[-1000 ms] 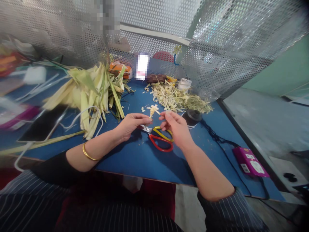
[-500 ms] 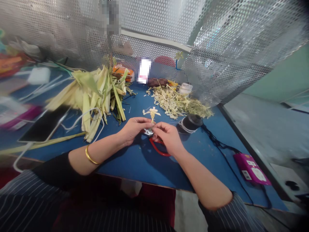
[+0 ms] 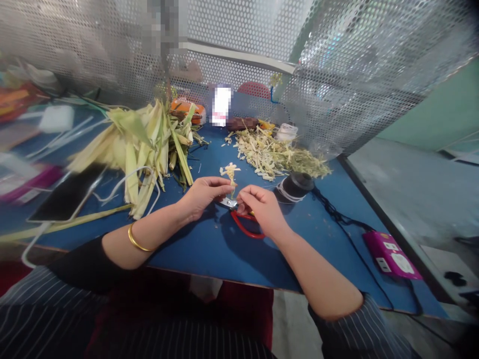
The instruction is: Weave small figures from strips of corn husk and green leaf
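Note:
Between the thumb and fingers of my left hand (image 3: pixel 205 198) is a small braided corn-husk piece (image 3: pixel 231 172), upright, with short pale strips spread at its top. My right hand (image 3: pixel 259 205) is closed in a pinch just right of the braid's lower end; what its fingertips hold is too small to make out. Under both hands lies a pair of scissors (image 3: pixel 247 229) with red handles, the blades partly hidden by my left hand. To the right stands a dark spool of thread (image 3: pixel 295 188), and a faint strand runs from it toward my right hand.
Corn husks (image 3: pixel 138 144) are heaped at the left, beside a phone (image 3: pixel 69 193) on a white cable. Husk scraps (image 3: pixel 265 157) pile up at the back right. A magenta power box (image 3: pixel 391 255) with black cords sits on the right. Perforated metal panels border the blue table (image 3: pixel 209 259).
My right hand has moved slightly away from my left, opening a gap between their fingertips. The braided piece has shifted a little left with my left hand. The view has moved slightly.

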Demonstrator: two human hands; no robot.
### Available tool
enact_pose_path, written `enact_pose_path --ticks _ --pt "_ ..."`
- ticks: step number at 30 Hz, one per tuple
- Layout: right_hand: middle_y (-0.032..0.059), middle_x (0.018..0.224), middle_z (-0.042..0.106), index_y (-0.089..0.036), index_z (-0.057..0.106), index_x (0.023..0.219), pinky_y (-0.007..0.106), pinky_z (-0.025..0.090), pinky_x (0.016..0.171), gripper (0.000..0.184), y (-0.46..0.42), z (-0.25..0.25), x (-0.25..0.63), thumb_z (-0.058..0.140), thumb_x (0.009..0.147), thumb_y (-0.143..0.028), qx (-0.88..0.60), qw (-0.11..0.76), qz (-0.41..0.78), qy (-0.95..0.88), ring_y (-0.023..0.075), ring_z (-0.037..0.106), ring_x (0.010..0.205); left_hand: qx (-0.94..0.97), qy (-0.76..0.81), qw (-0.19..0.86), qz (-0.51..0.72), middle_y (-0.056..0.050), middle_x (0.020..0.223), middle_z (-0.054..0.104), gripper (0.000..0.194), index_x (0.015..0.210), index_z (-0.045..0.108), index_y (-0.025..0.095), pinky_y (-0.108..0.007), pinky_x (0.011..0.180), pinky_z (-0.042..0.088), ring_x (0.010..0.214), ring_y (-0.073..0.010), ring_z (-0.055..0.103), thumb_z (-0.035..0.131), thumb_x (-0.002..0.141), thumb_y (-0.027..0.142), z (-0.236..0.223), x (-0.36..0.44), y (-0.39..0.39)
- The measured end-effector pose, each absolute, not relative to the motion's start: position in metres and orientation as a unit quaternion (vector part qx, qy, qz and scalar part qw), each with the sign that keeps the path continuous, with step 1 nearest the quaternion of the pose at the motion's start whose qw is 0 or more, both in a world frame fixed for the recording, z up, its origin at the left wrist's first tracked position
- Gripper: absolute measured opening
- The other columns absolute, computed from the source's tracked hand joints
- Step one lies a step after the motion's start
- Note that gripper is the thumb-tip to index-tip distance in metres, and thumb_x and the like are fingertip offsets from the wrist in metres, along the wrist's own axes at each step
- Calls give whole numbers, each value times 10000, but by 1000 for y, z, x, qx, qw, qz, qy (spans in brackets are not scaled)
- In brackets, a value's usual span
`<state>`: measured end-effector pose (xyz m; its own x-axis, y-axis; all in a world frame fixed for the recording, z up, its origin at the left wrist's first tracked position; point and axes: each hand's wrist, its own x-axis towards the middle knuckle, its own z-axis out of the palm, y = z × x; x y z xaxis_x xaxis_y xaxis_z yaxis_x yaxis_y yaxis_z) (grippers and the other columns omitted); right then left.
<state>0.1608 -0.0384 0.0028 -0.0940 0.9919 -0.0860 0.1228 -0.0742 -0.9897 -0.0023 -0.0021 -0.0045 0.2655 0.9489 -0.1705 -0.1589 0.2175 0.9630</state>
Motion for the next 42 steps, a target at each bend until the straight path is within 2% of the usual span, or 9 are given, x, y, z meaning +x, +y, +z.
enact_pose_path --ticks 5,8,13,19,22,25,30,37,42 --pt "-17 569 610 -183 596 759 234 502 556 264 -38 -1 160 639 746 -443 -519 420 491 -560 106 582 521 467 411 653 431 -40 774 668 225 759 718 145 -264 636 429 639 -103 547 778 609 303 -6 -2 -3" --pt "-11 582 622 -179 596 708 250 511 575 219 -38 -4 158 678 714 -382 -534 413 448 -586 114 593 520 479 403 651 429 -29 733 656 206 757 714 145 -273 642 434 609 -95 535 771 618 287 -7 0 -5" --pt "-21 535 601 -178 606 713 240 497 560 168 -38 0 161 626 753 -340 -533 414 467 -571 106 567 496 485 425 629 435 -20 722 651 203 760 721 148 -261 623 424 587 -80 506 785 594 247 -6 -1 -3" --pt "-28 530 583 -174 581 693 227 465 569 139 -39 3 162 596 769 -289 -506 406 479 -592 93 542 501 444 379 704 403 -48 817 667 281 885 723 148 -247 652 446 671 -100 559 761 665 318 -7 -5 0" --pt "-34 539 574 -176 565 677 229 454 580 135 -40 2 160 588 771 -271 -498 384 470 -619 97 561 512 415 350 747 384 -38 751 644 277 839 716 135 -238 650 450 653 -96 557 720 714 383 -5 -5 0" --pt "-33 558 581 -176 562 670 234 450 595 139 -41 3 158 584 776 -263 -488 356 461 -650 101 577 526 382 359 764 376 0 652 585 224 770 698 129 -211 600 439 581 -71 510 768 665 315 -3 -5 -1" --pt "-30 566 581 -176 558 684 233 451 594 144 -40 4 158 569 793 -270 -494 347 462 -649 104 582 535 398 358 743 401 20 630 549 205 700 644 134 -212 593 436 567 -69 497 787 640 268 -5 -5 1" --pt "-26 566 589 -176 556 693 233 463 602 153 -40 2 159 552 808 -277 -484 338 479 -649 100 585 523 391 336 759 399 -18 745 625 269 875 689 133 -236 628 440 638 -91 553 763 675 297 -5 -5 1" --pt "-16 563 595 -174 561 697 239 466 590 189 -38 -2 161 535 825 -311 -488 336 470 -655 111 595 521 456 337 715 409 -5 702 614 206 796 661 137 -232 608 412 609 -80 530 731 709 310 -4 -4 0"
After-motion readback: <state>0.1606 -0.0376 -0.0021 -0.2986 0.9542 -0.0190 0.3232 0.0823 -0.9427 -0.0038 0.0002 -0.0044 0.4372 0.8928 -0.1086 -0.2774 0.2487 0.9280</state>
